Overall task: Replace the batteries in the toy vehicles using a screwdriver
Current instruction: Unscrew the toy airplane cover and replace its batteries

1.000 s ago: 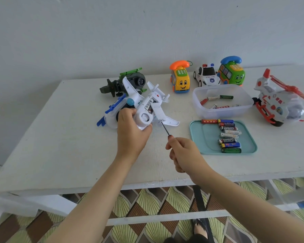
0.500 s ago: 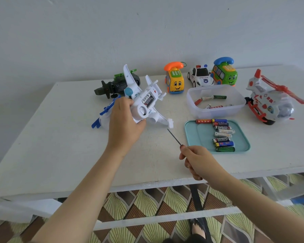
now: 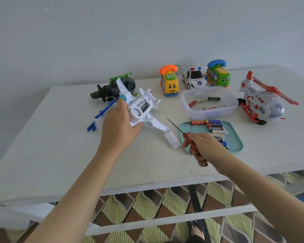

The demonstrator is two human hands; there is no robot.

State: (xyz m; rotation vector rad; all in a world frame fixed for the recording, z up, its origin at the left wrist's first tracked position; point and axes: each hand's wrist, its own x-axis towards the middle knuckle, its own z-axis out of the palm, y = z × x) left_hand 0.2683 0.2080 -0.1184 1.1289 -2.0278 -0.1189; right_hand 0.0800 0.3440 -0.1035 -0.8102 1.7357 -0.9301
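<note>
Toward the near edge of the surface (image 3: 60, 155), our right grip (image 3: 203, 148) is closed round the red handle of the one screwdriver (image 3: 186, 136), its tip raised in the air and pointing at the plane without touching it. Just beside it lies one loose battery cover (image 3: 172, 140), flat on the surface. Further in, our left grip (image 3: 119, 127) clasps the white toy plane (image 3: 147, 118) belly-up and tilted, its compartment open with at least two cells (image 3: 142, 104) seated inside. We judge the unscrewing finished and the swap itself in hand: next we must park the screwdriver, free a hand and lever those cells out. We cannot tell whether they are spent. Right of the cover, one teal tray (image 3: 237, 139) holds a row of loose batteries (image 3: 216, 128); we count about eight, and our hand hides part of the row. Beyond it, one clear tub (image 3: 209, 114) holds four or five more. We count seven toy vehicles: the plane, a blue-and-white toy (image 3: 102, 112) behind our left grip, a dark helicopter (image 3: 112, 90), a yellow phone car (image 3: 169, 85), a police car (image 3: 194, 80) and a green phone bus (image 3: 218, 76) along the far edge, and a red-and-white helicopter (image 3: 261, 102) toward the right edge.
</note>
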